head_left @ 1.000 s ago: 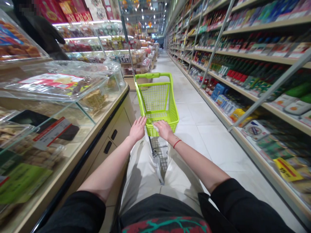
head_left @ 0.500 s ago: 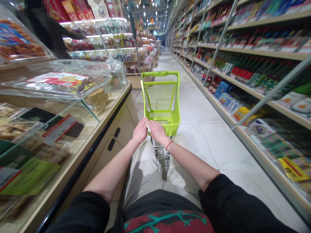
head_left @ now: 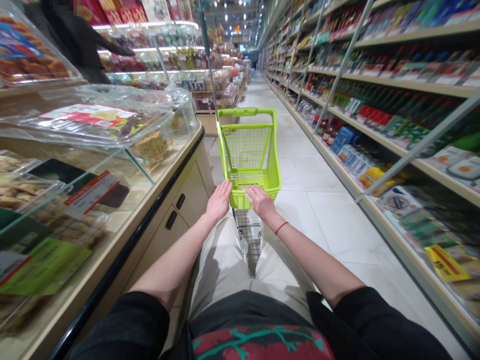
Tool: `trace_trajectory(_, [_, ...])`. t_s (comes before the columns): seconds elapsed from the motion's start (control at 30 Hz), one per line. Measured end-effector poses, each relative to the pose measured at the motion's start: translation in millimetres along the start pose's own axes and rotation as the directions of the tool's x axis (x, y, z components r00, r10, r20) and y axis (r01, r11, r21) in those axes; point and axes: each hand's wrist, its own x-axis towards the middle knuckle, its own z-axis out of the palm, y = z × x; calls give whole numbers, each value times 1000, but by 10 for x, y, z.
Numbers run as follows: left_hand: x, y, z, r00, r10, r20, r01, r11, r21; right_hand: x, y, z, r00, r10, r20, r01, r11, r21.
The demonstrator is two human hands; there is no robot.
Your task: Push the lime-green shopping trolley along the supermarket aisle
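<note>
The lime-green cart (head_left: 247, 147) stands directly ahead of you on the tiled floor (head_left: 330, 230), just in front of your cream trousers (head_left: 225, 260). Your left hand (head_left: 219, 201) touches the near left edge of its basket, and your right hand (head_left: 261, 202) lies on the near wall, well below the raised handle (head_left: 245, 112). Both are palm down with the fingers spread. Each grip is open and rests on the plastic, with nothing held. A red bracelet (head_left: 281, 228) circles your right wrist.

On your left, just beside the cart, runs a table (head_left: 108, 240) carrying a glass case (head_left: 86, 125) of packaged pastries. Well off to your right stand shelves (head_left: 393, 146) of bottles and packets. Beyond the case, a person (head_left: 71, 40) in dark clothes extends an arm.
</note>
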Motion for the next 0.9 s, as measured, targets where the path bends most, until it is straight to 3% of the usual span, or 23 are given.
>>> trace_trajectory(0.3, [-27,-5,67,999,1,-32,-1,1000,-17,330,-396,226,993,-69,99,66,997,31])
trace_trajectory(0.4, [-24,-57,63,999,9,-36,-10,999,-34,280,-300,239,993,-78,91,75,996,38])
trace_trajectory(0.7, [-32,-101,44,998,38,-49,-39,999,-24,-139,532,-96,999,-40,-8,39,999,-17])
trace_trajectory(0.8, [-68,-13,78,995,62,-73,-63,998,-8,-136,483,-75,999,-25,-23,25,1000,-14])
trace_trajectory(0.9, [-100,72,140,993,66,-95,-68,998,-9,-19,202,40,999,-41,-12,41,999,-4])
